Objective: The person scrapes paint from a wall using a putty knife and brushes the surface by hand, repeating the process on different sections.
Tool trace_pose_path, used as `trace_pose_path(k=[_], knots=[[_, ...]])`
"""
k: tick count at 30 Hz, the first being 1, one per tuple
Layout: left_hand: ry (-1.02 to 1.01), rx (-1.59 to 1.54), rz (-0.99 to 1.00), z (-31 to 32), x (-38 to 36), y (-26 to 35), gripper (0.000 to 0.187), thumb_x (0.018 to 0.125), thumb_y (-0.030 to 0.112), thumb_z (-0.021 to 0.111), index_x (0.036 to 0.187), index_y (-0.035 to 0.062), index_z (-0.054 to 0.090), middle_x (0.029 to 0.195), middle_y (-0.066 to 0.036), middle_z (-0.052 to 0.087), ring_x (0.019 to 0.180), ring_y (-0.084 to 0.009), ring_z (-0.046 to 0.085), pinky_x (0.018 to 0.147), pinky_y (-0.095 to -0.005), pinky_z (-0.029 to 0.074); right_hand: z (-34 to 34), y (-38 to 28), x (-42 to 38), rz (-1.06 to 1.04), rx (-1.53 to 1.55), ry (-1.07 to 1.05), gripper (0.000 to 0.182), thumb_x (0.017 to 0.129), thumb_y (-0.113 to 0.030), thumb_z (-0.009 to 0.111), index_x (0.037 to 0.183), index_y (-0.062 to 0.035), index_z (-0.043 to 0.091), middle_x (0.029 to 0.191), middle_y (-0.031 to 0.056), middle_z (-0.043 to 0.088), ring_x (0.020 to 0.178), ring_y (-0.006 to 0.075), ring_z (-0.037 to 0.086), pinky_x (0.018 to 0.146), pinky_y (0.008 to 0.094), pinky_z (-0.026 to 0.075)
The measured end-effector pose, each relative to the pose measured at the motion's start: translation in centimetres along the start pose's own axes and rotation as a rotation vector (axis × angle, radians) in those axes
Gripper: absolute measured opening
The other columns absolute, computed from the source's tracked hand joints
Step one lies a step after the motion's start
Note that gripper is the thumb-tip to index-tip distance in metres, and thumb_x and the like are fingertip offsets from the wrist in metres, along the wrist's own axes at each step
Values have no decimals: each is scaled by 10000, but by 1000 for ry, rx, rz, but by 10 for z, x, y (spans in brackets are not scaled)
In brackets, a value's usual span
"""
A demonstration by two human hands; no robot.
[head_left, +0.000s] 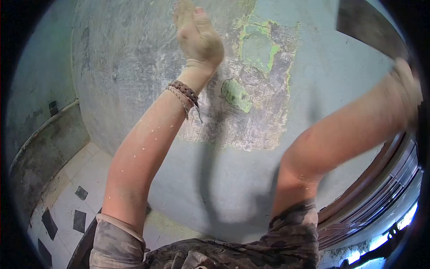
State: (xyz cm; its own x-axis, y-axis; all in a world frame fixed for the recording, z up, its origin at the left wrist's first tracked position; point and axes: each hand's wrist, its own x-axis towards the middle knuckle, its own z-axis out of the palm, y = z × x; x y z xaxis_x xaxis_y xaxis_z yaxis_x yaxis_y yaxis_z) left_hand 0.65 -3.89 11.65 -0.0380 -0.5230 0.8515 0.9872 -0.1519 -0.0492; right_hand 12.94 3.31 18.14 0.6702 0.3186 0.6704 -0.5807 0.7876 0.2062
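My left hand (199,39) is raised against the upper part of a grey-green wall (233,175), its fingers stretched upward and partly cut off by the top edge. Whether the palm presses on the wall is hard to tell. Nothing shows in that hand. At the upper right, my right hand (406,85), blurred by motion, is closed on a tool with a broad flat metal blade (369,29); its handle is hidden. Between the hands lies a rough stripped patch (264,121) with chipped, yellow-green paint edges and a green remnant (237,95).
To the left is a second wall (40,85) with a low ledge (49,130). Below it lies a white tiled floor (83,168) with dark diamond insets. A window frame with metal bars (371,193) is at the lower right.
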Motion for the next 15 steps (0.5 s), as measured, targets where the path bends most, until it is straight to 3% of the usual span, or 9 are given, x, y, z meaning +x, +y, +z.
trace_pose_path(k=[5,6,7,8,9,10,12,13,15], knots=[[-74,-40,-222,-10,-13,12,532,1041,243,342,1410,-130,427,1491,-324,402,1440,-448,318,1224,-476,162,-3,7,1,-53,53,-5,404,913,-139,518,1199,109,378,579,13,450,435,116,454,411,310,443],[-73,-41,-220,-12,-16,15,532,1041,243,342,1410,-130,427,1491,-324,402,1440,-448,318,1224,-476,162,-5,4,-11,128,243,-33,245,910,-107,487,1071,65,421,545,-23,377,376,49,309,325,257,232],[-57,-61,-195,-13,-15,15,526,1039,243,353,1410,-121,436,1488,-318,410,1439,-444,323,1223,-469,169,-1,-12,-13,122,258,-38,245,910,-107,487,1071,65,421,545,-23,377,376,49,309,325,257,232],[-50,-77,-176,-17,-18,16,521,1038,242,364,1411,-112,444,1486,-312,418,1438,-441,327,1221,-463,177,-5,-31,-15,122,303,2,149,919,-111,514,853,-24,412,511,-44,350,381,40,309,355,255,254],[-47,-76,-172,-22,-21,16,521,1038,242,364,1411,-112,444,1486,-312,418,1438,-441,327,1221,-463,177,-12,-51,-18,122,345,45,324,929,-115,540,636,-113,404,477,-65,323,387,32,310,385,252,276],[-53,-95,-199,-27,-22,16,519,1038,244,369,1414,-107,444,1485,-311,420,1434,-445,331,1219,-465,182,-24,-67,-18,224,382,5,391,950,-121,525,597,-137,356,475,-62,320,386,43,265,394,253,249],[-64,-127,-213,-38,-28,18,518,1039,246,375,1417,-102,444,1484,-310,422,1431,-449,334,1217,-467,186,-53,-77,-33,350,420,-21,334,986,-135,511,674,-134,393,511,-51,300,419,66,250,401,253,241],[-160,-55,-231,-44,-37,17,520,1040,256,384,1414,-100,450,1492,-306,415,1437,-446,325,1215,-477,189,-62,-86,-50,393,347,33,433,1020,-213,496,629,-176,313,522,-48,279,439,89,249,406,282,203],[-271,6,-249,-49,-55,5,523,1041,266,394,1411,-99,455,1499,-302,408,1444,-443,316,1214,-487,192,-113,-89,-106,331,364,-171,277,1065,-238,466,812,-142,409,620,-7,384,484,115,334,412,298,320]])
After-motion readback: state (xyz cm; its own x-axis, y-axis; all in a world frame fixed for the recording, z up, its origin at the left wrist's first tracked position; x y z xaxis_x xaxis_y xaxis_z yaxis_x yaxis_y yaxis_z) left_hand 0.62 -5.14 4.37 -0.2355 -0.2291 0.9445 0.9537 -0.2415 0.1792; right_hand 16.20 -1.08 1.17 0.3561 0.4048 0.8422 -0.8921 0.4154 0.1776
